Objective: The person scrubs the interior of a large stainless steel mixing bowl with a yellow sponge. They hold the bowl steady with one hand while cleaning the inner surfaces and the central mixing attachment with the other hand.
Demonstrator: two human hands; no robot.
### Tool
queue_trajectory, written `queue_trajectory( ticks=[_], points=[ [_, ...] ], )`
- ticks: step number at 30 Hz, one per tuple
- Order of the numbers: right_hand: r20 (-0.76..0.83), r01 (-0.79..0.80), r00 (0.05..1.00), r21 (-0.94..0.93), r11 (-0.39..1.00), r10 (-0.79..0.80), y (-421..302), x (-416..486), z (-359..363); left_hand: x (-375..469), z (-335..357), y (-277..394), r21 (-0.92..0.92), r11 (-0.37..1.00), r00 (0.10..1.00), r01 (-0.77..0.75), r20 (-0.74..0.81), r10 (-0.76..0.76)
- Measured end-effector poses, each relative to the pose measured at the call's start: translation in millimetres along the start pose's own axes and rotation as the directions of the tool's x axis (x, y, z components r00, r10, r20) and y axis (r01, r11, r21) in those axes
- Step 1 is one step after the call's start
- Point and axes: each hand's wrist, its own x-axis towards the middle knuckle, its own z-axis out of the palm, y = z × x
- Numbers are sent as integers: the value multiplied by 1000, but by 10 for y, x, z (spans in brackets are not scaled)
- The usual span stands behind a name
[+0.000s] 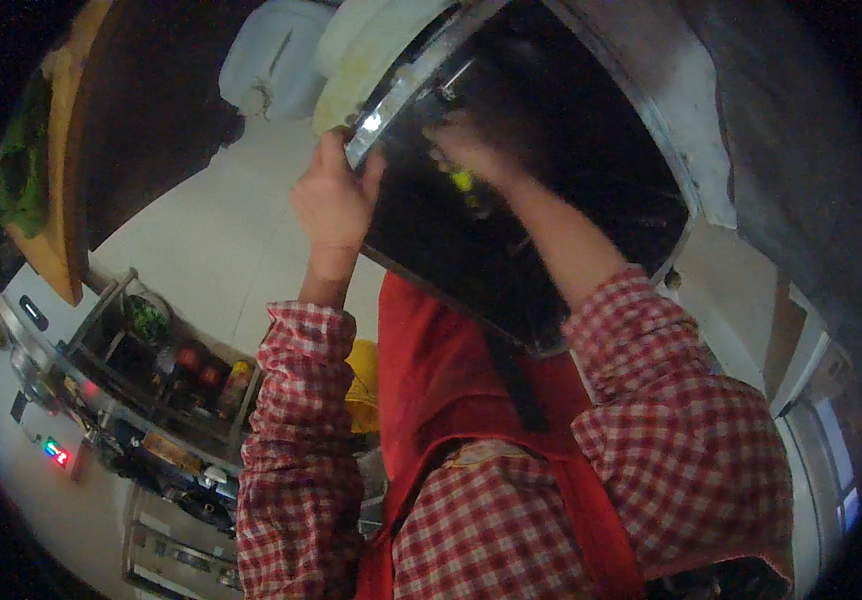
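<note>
My left hand (pixel 337 187) grips the bright metal edge strip (pixel 393 101) of a large, dark, glossy panel (pixel 461 255), with the thumb on the panel's side. Over the panel's dark face is my right hand (pixel 476 150), blurred and with its fingers bent. A small yellow-green thing (pixel 463 180) shows right beside its fingers. The blur hides whether the hand holds it. Beyond the right hand, a thin shiny metal piece (pixel 457 79) stands out against the dark face. The panel's lower corner is close to the red apron (pixel 438 360) I wear.
Pale, rounded containers (pixel 277 56) lie past the left hand. A wooden board (pixel 67 187) with green leaves (pixel 22 165) is at far left. Below it stands a metal rack (pixel 153 360) with bottles and jars. A yellow object (pixel 363 382) shows beside my left sleeve.
</note>
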Motion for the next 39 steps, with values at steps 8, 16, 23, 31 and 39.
queue_trajectory(
  ticks=[8, 16, 23, 31, 39],
  points=[
    [-267, 0, 964, 25, 1000, 7, 127, -40, -10, -15, -3, -15, -27, 999, 999, 37, 15, -36],
    [-280, -106, 960, -264, 959, 29, 43, -21, -36, -5, -46, 14, 4, 1000, 1000, 19, 6, -19],
    [-191, -44, 982, -283, 958, -11, 447, 268, -36, -40, -12, -5, -14, 1000, 999, 27, 21, -27],
    [-381, -44, 912, 273, 961, 150, 302, 160, 182, -34, -2, 5, -5, 1000, 999, -19, -33, 18],
    [-304, -56, 925, 482, 874, 227, 311, 187, 201, -24, -23, -20, -18, 999, 999, 35, 42, -34]
  ],
)
